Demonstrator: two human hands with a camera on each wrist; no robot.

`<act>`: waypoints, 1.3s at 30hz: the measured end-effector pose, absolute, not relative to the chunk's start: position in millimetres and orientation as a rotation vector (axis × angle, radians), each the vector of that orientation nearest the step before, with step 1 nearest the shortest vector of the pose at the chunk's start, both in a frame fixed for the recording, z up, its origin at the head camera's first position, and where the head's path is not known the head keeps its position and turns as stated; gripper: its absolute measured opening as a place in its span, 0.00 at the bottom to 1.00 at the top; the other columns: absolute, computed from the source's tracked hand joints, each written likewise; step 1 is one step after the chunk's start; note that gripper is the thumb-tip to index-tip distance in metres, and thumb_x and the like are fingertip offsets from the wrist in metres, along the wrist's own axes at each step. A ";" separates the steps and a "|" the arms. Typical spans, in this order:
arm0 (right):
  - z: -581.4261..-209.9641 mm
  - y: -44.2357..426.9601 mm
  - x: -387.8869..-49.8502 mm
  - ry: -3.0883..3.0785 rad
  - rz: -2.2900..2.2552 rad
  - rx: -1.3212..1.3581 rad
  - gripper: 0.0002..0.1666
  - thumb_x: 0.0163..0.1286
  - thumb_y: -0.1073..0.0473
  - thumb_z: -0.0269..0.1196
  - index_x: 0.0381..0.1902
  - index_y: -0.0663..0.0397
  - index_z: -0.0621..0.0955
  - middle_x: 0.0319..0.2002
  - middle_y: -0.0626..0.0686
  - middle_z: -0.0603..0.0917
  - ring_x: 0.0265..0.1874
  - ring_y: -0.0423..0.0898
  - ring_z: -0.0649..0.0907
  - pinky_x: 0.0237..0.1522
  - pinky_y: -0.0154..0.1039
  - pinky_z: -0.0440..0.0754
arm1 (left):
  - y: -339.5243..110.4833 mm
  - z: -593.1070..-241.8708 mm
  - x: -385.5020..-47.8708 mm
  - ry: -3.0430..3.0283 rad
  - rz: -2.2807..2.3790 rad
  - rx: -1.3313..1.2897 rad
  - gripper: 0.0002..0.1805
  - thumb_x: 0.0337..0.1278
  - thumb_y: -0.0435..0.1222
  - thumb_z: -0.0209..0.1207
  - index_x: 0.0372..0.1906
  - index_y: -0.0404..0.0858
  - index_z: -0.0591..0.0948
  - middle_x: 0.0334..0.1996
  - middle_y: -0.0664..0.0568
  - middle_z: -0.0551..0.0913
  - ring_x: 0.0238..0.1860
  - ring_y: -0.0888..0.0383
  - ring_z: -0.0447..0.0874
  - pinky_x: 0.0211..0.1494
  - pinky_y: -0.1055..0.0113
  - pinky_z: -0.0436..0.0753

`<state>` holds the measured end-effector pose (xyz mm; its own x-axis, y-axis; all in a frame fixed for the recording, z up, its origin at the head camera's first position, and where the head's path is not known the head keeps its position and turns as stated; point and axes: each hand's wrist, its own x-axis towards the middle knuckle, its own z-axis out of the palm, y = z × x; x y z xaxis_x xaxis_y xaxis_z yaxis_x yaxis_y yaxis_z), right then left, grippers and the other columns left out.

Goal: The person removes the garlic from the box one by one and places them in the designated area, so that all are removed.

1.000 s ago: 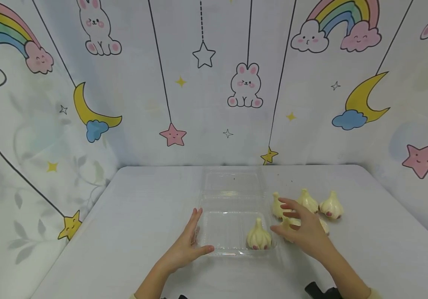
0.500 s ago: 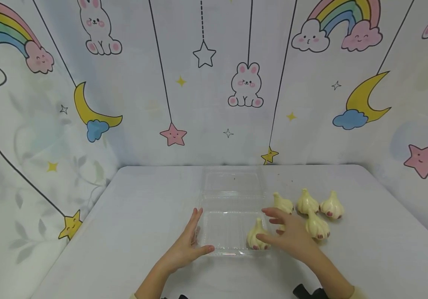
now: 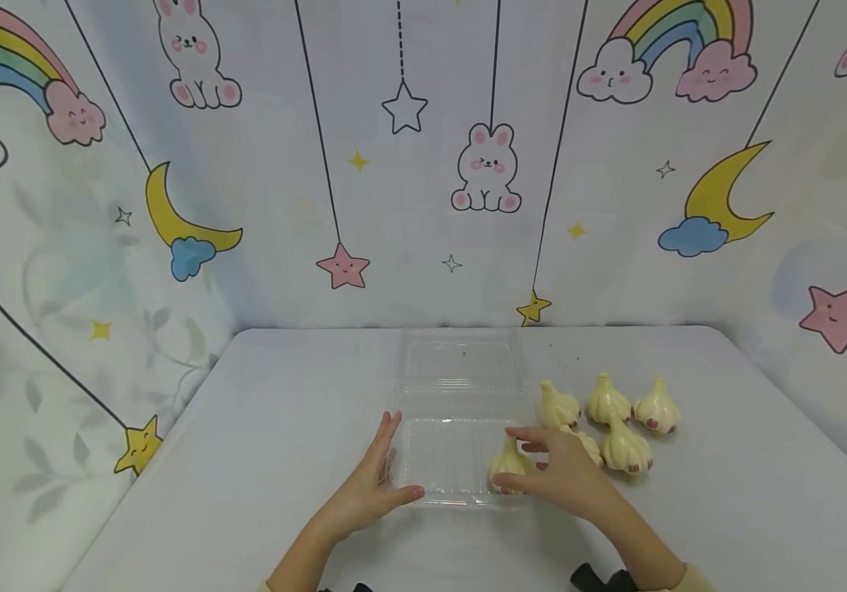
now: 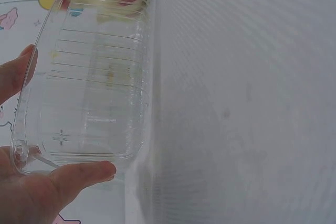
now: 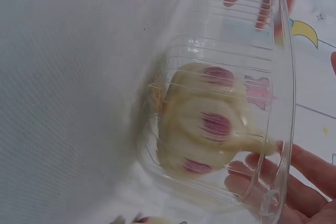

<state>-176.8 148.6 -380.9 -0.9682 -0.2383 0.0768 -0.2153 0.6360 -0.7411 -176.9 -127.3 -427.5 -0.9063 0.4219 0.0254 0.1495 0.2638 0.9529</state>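
Note:
A clear plastic hinged container (image 3: 434,460) lies with its lid folded back on the table. One pale garlic bulb (image 5: 197,121) with purple patches stands in its right end, stem up. My left hand (image 3: 364,485) steadies the container's left end, thumb (image 4: 84,177) at the near corner and fingers straight along the side. Around the bulb in the container comes my right hand (image 3: 560,469). Its thumb overlaps the bulb's front in the head view, and a fingertip is at the stem in the right wrist view. The thumb shows apart from the bulb there; I see no firm grip.
Several more garlic bulbs (image 3: 627,448) sit on the white table (image 3: 305,395) to the right of the container, partly behind my right hand. The transparent lid (image 3: 460,362) extends toward the back. A printed cloth wall (image 3: 409,205) rises behind the table.
My right hand has moved left from over the loose bulbs to the bulb in the container. My left hand and the container stay in place.

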 end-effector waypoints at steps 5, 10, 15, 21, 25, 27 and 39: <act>-384.0 145.3 -179.2 2.823 -1.253 -0.390 0.42 0.42 0.43 0.74 0.52 0.61 0.78 0.51 0.59 0.79 0.47 0.55 0.80 0.41 0.45 0.82 | -127.6 -427.4 -177.0 2.299 1.690 0.538 0.54 0.49 0.37 0.65 0.72 0.51 0.39 0.70 0.43 0.24 0.67 0.32 0.38 0.63 0.41 0.54; -387.9 141.4 -182.8 2.868 -1.169 -0.362 0.42 0.42 0.44 0.74 0.55 0.56 0.77 0.51 0.59 0.79 0.47 0.55 0.80 0.44 0.48 0.80 | -127.4 -427.4 -176.8 2.300 1.689 0.538 0.54 0.49 0.37 0.65 0.72 0.51 0.39 0.70 0.42 0.24 0.67 0.32 0.38 0.63 0.41 0.54; -394.4 136.9 -188.9 2.932 -1.124 -0.413 0.40 0.42 0.45 0.74 0.54 0.55 0.78 0.50 0.59 0.80 0.48 0.55 0.79 0.48 0.49 0.78 | -127.3 -426.9 -176.7 2.298 1.690 0.534 0.54 0.49 0.37 0.65 0.72 0.52 0.39 0.70 0.43 0.24 0.67 0.32 0.38 0.63 0.41 0.54; -401.4 132.3 -194.6 2.972 -1.072 -0.495 0.39 0.45 0.49 0.73 0.55 0.58 0.77 0.51 0.59 0.79 0.53 0.55 0.76 0.53 0.51 0.73 | -126.6 -426.5 -176.4 2.312 1.682 0.530 0.54 0.49 0.37 0.66 0.72 0.53 0.39 0.70 0.43 0.25 0.67 0.33 0.39 0.63 0.42 0.55; -401.6 130.0 -195.4 2.981 -1.042 -0.517 0.40 0.44 0.52 0.74 0.56 0.57 0.75 0.52 0.59 0.78 0.53 0.56 0.75 0.54 0.52 0.72 | -126.5 -426.9 -176.3 2.313 1.685 0.531 0.54 0.49 0.37 0.66 0.72 0.52 0.40 0.70 0.44 0.25 0.67 0.33 0.38 0.64 0.42 0.54; -402.2 129.0 -195.9 2.975 -1.033 -0.518 0.41 0.43 0.53 0.74 0.57 0.55 0.75 0.53 0.57 0.78 0.54 0.55 0.75 0.54 0.53 0.72 | -126.6 -427.2 -176.2 2.317 1.683 0.530 0.54 0.49 0.37 0.66 0.72 0.52 0.40 0.70 0.44 0.25 0.67 0.34 0.38 0.64 0.42 0.54; -411.8 125.5 -203.6 2.874 -1.124 -0.540 0.43 0.45 0.61 0.73 0.61 0.50 0.70 0.50 0.56 0.78 0.39 0.45 0.78 0.40 0.40 0.76 | -126.2 -427.2 -176.9 2.341 1.672 0.517 0.55 0.48 0.37 0.66 0.72 0.50 0.40 0.70 0.41 0.26 0.67 0.33 0.39 0.63 0.41 0.53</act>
<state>-203.6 125.5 -411.8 -0.9405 -0.3195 0.1160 -0.3135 0.6832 -0.6595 -176.9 -126.2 -427.2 -0.9141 0.4046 0.0259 0.1558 0.2915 0.9438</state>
